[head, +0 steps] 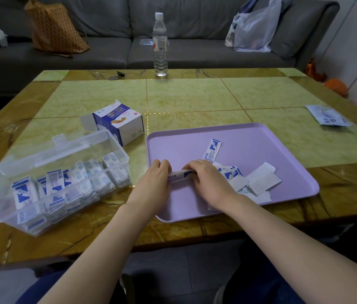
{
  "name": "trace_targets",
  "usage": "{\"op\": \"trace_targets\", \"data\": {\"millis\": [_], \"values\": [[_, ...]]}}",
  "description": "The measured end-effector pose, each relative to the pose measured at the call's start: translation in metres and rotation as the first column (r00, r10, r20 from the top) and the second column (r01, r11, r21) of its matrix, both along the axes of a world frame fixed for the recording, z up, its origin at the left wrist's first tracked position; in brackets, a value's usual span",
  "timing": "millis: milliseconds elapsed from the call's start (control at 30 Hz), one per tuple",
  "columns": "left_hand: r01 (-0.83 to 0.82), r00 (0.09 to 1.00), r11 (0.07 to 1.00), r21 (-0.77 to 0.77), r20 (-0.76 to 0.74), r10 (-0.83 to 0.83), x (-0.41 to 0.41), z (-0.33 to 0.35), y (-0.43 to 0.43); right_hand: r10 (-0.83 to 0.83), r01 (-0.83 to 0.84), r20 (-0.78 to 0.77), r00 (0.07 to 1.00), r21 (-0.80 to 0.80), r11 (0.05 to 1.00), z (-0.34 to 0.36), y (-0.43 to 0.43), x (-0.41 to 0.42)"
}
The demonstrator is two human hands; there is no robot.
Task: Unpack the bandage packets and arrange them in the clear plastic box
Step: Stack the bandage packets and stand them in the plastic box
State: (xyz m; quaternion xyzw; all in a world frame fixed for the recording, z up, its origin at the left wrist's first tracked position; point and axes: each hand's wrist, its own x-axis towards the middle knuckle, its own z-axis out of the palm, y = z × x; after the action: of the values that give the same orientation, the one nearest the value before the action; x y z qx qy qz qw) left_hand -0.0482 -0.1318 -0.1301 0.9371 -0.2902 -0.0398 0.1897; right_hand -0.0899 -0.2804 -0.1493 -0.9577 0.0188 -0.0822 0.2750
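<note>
Both hands are on it: left hand (156,175) and right hand (206,178) pinch the ends of a stack of bandage packets (181,173), long axis nine-to-three over the purple tray (261,137), while the clear plastic box (5,200) waits at nine o'clock, nearer the left hand.

I'm looking at a lilac tray (272,137), packets (231,173) showing blue & white print. Carton (120,122) showing white w/ blue band. Table (190,95) showing yellow-green marbled tiles, brown veined border. Grey sofa (107,51); orange lattice-pattern bag (54,29).
</note>
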Motion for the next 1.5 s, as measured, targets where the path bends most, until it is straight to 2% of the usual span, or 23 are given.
{"op": "trace_targets", "data": {"millis": [67, 200, 267, 367, 467, 567, 700, 867, 1033, 1133, 1267, 1333, 1500], "values": [[0.031, 0.999, 0.999, -0.039, -0.043, -0.033, -0.002, -0.001, -0.003, 0.035, -0.036, 0.004, 0.999, 0.036, 0.999, 0.0, 0.005, -0.001], [0.021, 0.999, 0.995, -0.095, -0.032, -0.024, -0.001, -0.002, -0.003, 0.062, -0.064, 0.031, 0.998, 0.049, 0.997, 0.0, 0.01, 0.0], [0.021, 1.0, 1.0, -0.009, 0.008, -0.021, -0.002, -0.003, -0.002, 0.075, -0.075, 0.001, 0.997, 0.016, 0.997, -0.002, 0.009, 0.0], [0.062, 0.98, 0.974, 0.216, 0.172, -0.101, -0.008, -0.007, -0.005, 0.087, -0.087, -0.03, 0.996, -0.014, 0.996, -0.004, 0.009, -0.001], [0.072, 0.968, 0.96, 0.272, 0.212, -0.132, -0.01, -0.009, -0.007, 0.102, -0.102, -0.014, 0.995, -0.022, 0.995, -0.004, 0.007, -0.002], [0.067, 0.981, 0.986, 0.151, 0.172, -0.093, -0.009, -0.007, -0.004, 0.109, -0.109, 0.017, 0.994, 0.001, 0.994, 0.001, 0.007, -0.006], [-0.012, 0.999, 0.984, -0.18, -0.033, 0.006, -0.007, 0.003, 0.007, 0.079, -0.079, 0.011, 0.997, 0.246, 0.966, 0.017, 0.005, -0.014], [-0.138, 0.985, 0.855, -0.499, -0.163, 0.064, -0.018, 0.023, 0.024, 0.042, -0.051, 0.028, 0.999, 0.507, 0.861, 0.031, 0.011, -0.019], [-0.22, 0.964, 0.726, -0.652, -0.257, 0.062, -0.021, 0.032, 0.043, 0.091, -0.117, 0.072, 0.993, 0.626, 0.771, 0.037, 0.024, -0.023], [-0.172, 0.982, 0.766, -0.62, -0.174, 0.08, -0.025, 0.036, 0.056, 0.108, -0.14, 0.089, 0.99, 0.636, 0.758, 0.039, 0.034, -0.024], [-0.074, 0.981, 0.877, -0.474, 0.122, 0.148, -0.03, 0.042, 0.079, 0.106, -0.162, 0.127, 0.986, 0.603, 0.781, 0.043, 0.05, -0.023], [-0.056, 0.973, 0.863, -0.502, 0.164, 0.159, -0.031, 0.045, 0.088, 0.112, -0.176, 0.146, 0.983, 0.564, 0.807, 0.046, 0.058, -0.023], [-0.057, 0.972, 0.732, -0.679, 0.131, 0.196, -0.031, 0.052, 0.107, 0.163, -0.227, 0.175, 0.971, 0.464, 0.856, 0.054, 0.082, -0.02]]}}
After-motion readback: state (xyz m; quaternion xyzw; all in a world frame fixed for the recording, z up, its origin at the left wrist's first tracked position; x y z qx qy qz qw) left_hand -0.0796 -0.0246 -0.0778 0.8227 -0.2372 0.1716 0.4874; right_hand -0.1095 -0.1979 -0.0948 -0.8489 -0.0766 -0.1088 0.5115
